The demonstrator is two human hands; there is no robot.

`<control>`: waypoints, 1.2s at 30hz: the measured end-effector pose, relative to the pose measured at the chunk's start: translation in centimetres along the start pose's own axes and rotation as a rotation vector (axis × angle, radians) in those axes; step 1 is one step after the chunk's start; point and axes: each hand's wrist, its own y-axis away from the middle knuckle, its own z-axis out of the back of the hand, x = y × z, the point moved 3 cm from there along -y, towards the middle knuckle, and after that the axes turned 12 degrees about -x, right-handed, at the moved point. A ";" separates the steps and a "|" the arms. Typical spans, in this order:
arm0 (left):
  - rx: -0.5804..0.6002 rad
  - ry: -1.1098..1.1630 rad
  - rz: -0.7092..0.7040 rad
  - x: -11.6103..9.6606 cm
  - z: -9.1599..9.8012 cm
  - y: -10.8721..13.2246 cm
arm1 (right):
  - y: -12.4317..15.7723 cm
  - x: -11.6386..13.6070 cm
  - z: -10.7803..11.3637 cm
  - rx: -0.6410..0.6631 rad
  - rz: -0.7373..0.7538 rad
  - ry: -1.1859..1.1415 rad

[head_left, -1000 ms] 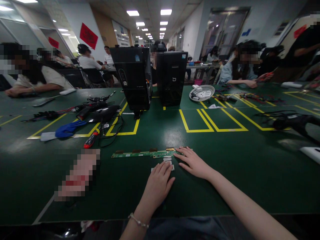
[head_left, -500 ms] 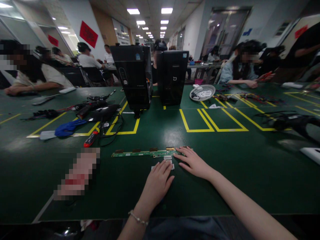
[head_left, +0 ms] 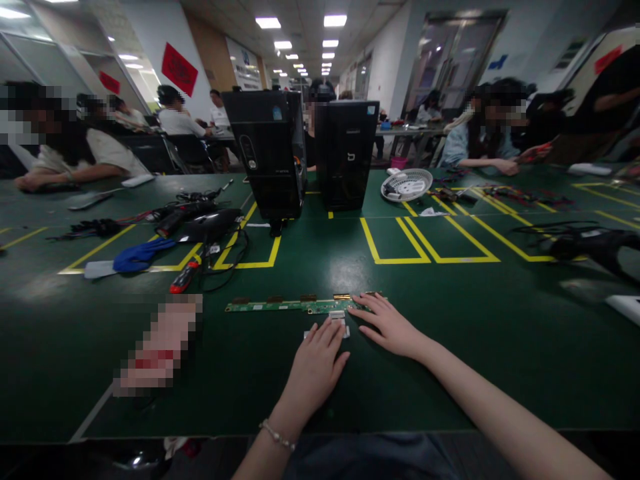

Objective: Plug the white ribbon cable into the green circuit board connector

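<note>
A long, narrow green circuit board [head_left: 280, 306] lies flat on the green table [head_left: 210, 380] in front of me. My right hand [head_left: 387, 323] rests with fingers spread over the board's right end, covering part of it. My left hand [head_left: 317, 360] lies palm down just below the board, its fingers stretched out over a small white flat piece [head_left: 337, 315] at the board's lower edge. Most of that piece is hidden under the fingers. Neither hand is closed around anything.
Two black computer towers [head_left: 270, 153] stand at the back middle. A white basket [head_left: 406, 185] holds small parts. A red-and-black screwdriver [head_left: 185, 277], a blue glove [head_left: 143, 255] and dark cables [head_left: 200, 200] lie on the left. People sit around the table.
The view has shifted very slightly. Both hands stay almost where they were, and the circuit board lies in the same place.
</note>
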 end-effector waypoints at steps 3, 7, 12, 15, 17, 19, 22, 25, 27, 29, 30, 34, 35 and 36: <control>0.051 -0.028 0.013 -0.2 -0.1 0.1 | 0.1 -0.1 0.0 0.014 0.010 -0.007; 0.096 -0.040 0.016 -0.2 0.0 0.1 | 0.0 -0.2 -0.1 0.018 0.018 -0.025; 0.131 -0.034 -0.001 0.2 0.4 -0.1 | 0.1 -0.3 -0.1 0.024 0.016 -0.044; 0.158 -0.033 -0.022 0.4 0.6 -0.2 | 0.0 -0.3 -0.1 0.030 0.016 -0.043; 0.174 -0.026 -0.045 0.6 0.7 -0.4 | 0.0 -0.3 0.0 0.030 0.014 -0.047; 0.190 -0.012 -0.071 0.8 0.8 -0.6 | 0.0 -0.3 0.0 0.023 0.013 -0.058; 0.226 0.013 -0.101 1.4 1.0 -0.8 | 0.1 -0.2 0.0 0.012 0.015 -0.075; 0.248 0.043 -0.131 2.0 1.1 -1.0 | 0.1 -0.2 0.0 0.015 0.015 -0.072; 0.241 0.065 -0.158 2.4 1.3 -1.1 | 0.1 -0.2 0.1 0.020 0.012 -0.061; 0.233 0.081 -0.180 2.7 1.4 -1.2 | 0.1 -0.2 0.1 0.026 0.011 -0.053; 0.233 0.084 -0.185 2.8 1.5 -1.2 | 0.1 -0.2 0.2 0.028 0.011 -0.052; 0.242 0.073 -0.187 2.8 1.5 -1.2 | 0.1 -0.2 0.2 0.034 0.009 -0.054; 0.243 0.067 -0.183 2.7 1.5 -1.2 | 0.1 -0.2 0.1 0.032 0.009 -0.055; 0.244 0.059 -0.176 2.6 1.4 -1.2 | 0.1 -0.3 0.1 0.029 0.010 -0.056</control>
